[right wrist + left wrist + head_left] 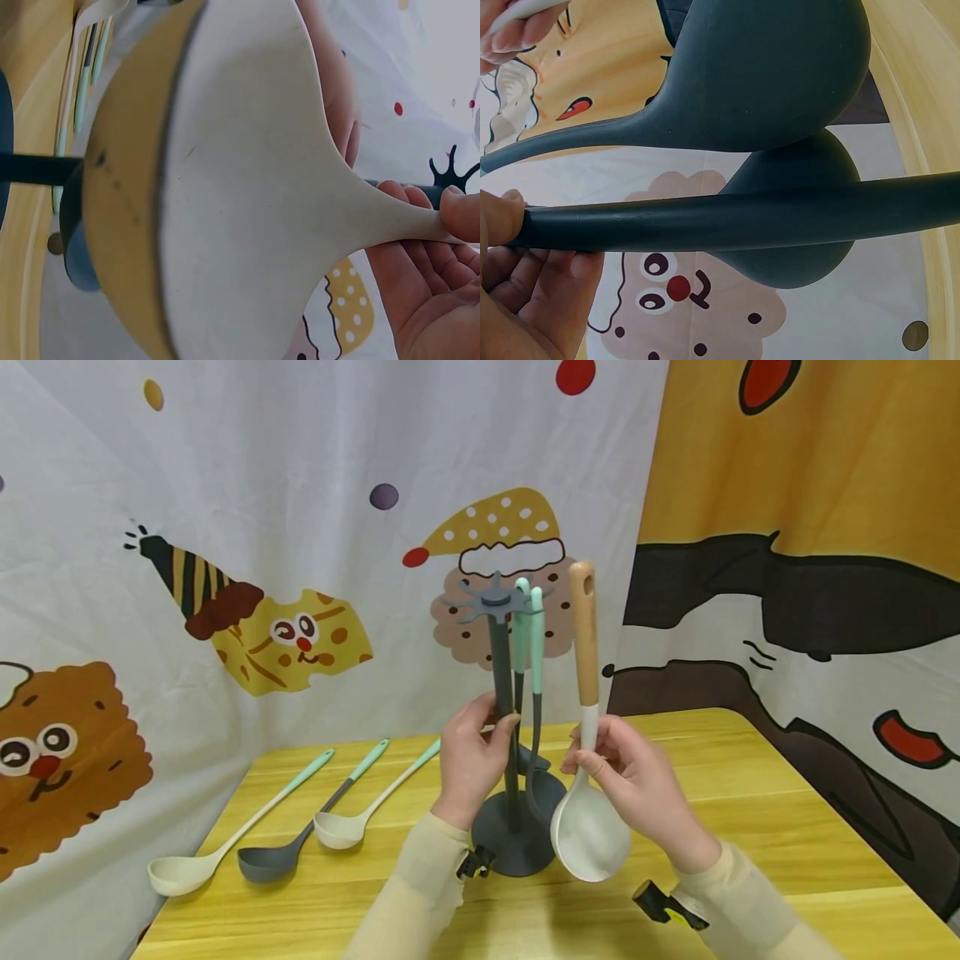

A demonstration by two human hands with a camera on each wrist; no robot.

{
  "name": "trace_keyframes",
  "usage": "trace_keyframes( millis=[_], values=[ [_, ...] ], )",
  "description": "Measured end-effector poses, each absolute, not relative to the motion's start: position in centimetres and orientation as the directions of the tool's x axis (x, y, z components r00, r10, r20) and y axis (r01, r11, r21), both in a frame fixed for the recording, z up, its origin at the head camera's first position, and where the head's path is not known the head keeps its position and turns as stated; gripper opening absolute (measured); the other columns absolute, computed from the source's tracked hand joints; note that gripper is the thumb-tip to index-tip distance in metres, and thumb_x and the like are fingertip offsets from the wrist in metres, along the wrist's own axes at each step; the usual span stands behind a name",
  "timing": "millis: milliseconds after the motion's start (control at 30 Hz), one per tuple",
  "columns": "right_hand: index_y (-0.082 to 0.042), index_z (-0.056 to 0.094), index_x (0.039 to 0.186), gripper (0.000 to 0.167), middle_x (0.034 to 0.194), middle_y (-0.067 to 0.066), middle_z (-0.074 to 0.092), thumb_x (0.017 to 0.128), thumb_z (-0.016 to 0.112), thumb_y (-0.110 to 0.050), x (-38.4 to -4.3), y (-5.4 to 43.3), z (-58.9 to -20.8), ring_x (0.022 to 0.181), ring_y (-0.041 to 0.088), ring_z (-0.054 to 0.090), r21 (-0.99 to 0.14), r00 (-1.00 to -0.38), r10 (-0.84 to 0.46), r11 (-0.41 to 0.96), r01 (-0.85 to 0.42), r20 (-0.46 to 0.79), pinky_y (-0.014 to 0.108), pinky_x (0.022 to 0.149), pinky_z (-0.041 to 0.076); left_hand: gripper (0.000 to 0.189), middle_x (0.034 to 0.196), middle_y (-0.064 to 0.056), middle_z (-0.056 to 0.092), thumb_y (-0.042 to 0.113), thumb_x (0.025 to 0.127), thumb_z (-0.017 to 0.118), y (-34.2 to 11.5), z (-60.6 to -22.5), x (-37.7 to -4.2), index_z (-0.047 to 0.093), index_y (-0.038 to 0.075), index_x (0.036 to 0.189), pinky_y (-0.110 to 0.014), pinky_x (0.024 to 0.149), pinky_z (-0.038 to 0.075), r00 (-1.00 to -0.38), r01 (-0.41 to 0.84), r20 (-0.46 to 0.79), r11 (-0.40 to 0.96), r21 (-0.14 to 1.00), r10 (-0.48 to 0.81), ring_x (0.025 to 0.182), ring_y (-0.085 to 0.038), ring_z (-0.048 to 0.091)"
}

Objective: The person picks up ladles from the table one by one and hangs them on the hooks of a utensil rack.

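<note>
My left hand (471,764) grips the upright pole (501,672) of a dark grey utensil stand, fingers and thumb round it. Two dark grey ladles with mint handles (537,643) hang from the hooked top (495,602); their bowls (772,67) appear beside the pole in the left wrist view. To the right of the stand, my right hand (637,785) holds a white ladle (592,839) by its neck, pinched between thumb and fingers. Its wooden handle points up and its bowl hangs down. The bowl (232,187) fills much of the right wrist view.
Three ladles with mint handles lie on the wooden table at the left: a cream one (182,874), a dark grey one (267,865) and another cream one (340,831). The stand's round base (517,856) rests on the table (720,777). A printed curtain (315,443) hangs behind.
</note>
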State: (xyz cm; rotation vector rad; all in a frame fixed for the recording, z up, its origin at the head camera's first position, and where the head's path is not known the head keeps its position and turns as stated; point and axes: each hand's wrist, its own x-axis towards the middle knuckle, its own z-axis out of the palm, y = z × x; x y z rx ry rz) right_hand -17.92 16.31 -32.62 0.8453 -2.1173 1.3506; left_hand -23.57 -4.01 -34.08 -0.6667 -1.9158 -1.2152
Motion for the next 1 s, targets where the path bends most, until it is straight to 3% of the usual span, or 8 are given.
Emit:
trace_keyframes(
  millis=[567, 733, 1000],
  values=[
    [-0.004, 0.059, 0.109, 0.029, 0.088, 0.004, 0.068, 0.088, 0.062, 0.016, -16.7, 14.3, -32.8, 0.079, 0.017, 0.069, -0.59, -0.607, -0.275, 0.151, -0.793, 0.745, 0.029, 0.066, 0.058, 0.019, 0.092, -0.008, 0.068, 0.012, 0.092, 0.073, -4.0, -34.1, -23.5, 0.068, 0.004, 0.108, -0.029, 0.068, 0.059, -0.612, 0.715, 0.79, 0.448, 0.537, 0.029, 0.086, -0.02, 0.07],
    [0.001, 0.059, 0.109, 0.027, 0.088, 0.004, 0.069, 0.087, 0.063, 0.016, -16.7, 14.0, -33.2, 0.079, 0.016, 0.069, -0.587, -0.603, -0.275, 0.147, -0.796, 0.748, 0.028, 0.067, 0.058, 0.017, 0.091, -0.008, 0.068, 0.012, 0.092, 0.072, -4.0, -34.0, -23.5, 0.068, 0.005, 0.107, -0.028, 0.068, 0.059, -0.607, 0.718, 0.794, 0.446, 0.534, 0.027, 0.086, -0.02, 0.07],
    [-0.005, 0.06, 0.109, 0.028, 0.088, 0.005, 0.069, 0.089, 0.062, 0.015, -16.8, 13.5, -33.7, 0.079, 0.017, 0.069, -0.601, -0.613, -0.272, 0.136, -0.788, 0.742, 0.03, 0.067, 0.059, 0.019, 0.092, -0.009, 0.069, 0.012, 0.091, 0.073, -4.0, -34.0, -23.5, 0.069, 0.004, 0.108, -0.028, 0.068, 0.059, -0.598, 0.729, 0.801, 0.432, 0.531, 0.027, 0.086, -0.021, 0.071]
  ],
)
